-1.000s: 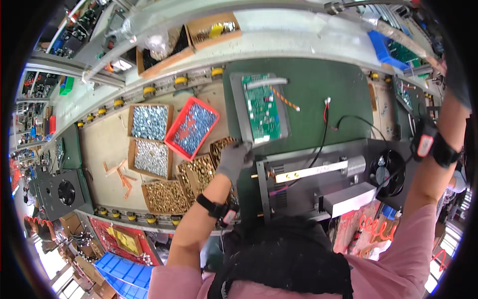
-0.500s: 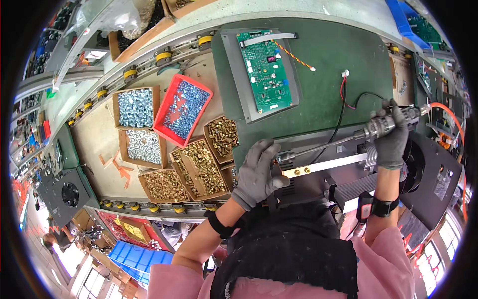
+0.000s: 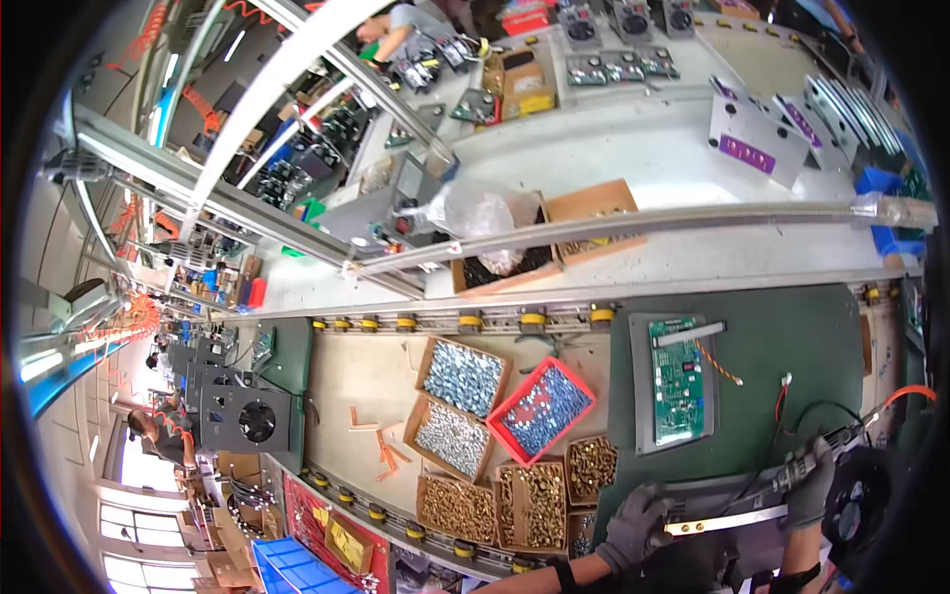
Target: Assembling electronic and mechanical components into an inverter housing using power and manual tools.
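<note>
At the lower right, my right hand (image 3: 811, 483) in a grey glove is closed around a metal power screwdriver (image 3: 784, 475) with an orange hose. Its shaft points left toward my gloved left hand (image 3: 635, 525). That hand is curled at the left end of a silver bar (image 3: 740, 519) bearing two brass fittings; what its fingers grip is hidden. The bar lies over a dark metal housing (image 3: 737, 495), its right end near my right hand. Beyond, a green circuit board (image 3: 678, 391) with a ribbon cable rests on a grey plate on the green mat (image 3: 762, 342).
Left of the mat stand cardboard boxes of screws (image 3: 534, 500) and a red tray (image 3: 542, 408) of small fasteners. A black fan (image 3: 853, 510) sits beside my right hand. A metal rail (image 3: 643, 230) crosses the far bench; a person (image 3: 421, 30) works there.
The view has swung up and to the left, so the bench and my hands appear lower and farther right. My right hand still holds the screwdriver; my left stays at the bar's end.
</note>
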Motion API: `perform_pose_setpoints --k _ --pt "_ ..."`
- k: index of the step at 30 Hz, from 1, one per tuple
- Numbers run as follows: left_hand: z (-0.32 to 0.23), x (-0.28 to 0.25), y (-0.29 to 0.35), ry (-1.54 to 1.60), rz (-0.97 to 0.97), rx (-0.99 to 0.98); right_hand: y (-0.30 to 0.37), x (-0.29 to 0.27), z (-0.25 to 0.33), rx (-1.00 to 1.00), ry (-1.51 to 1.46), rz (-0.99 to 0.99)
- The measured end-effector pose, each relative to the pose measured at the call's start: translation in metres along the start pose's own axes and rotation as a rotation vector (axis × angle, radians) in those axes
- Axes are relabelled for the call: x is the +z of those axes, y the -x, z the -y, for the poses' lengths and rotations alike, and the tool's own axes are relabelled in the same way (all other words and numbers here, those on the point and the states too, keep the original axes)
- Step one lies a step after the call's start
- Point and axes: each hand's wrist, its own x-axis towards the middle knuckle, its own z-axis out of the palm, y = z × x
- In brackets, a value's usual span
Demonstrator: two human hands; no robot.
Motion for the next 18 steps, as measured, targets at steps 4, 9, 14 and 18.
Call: perform_pose_setpoints --k 4,9,14,18 --pt "0.001 0.002 0.008 -0.034 -0.045 -0.022 -0.008 0.011 0.003 0.049 -0.066 0.056" --pt "0.001 -0.003 0.005 -0.008 -0.03 -0.064 -0.008 0.013 0.017 0.002 -0.098 0.126" --pt "-0.004 -0.002 0.01 0.026 -0.005 -0.078 -0.002 0.002 0.013 0.002 -0.152 0.027" --pt "0.009 0.013 0.024 0.038 0.039 -0.127 0.0 -0.001 0.015 0.035 -0.112 -0.007"
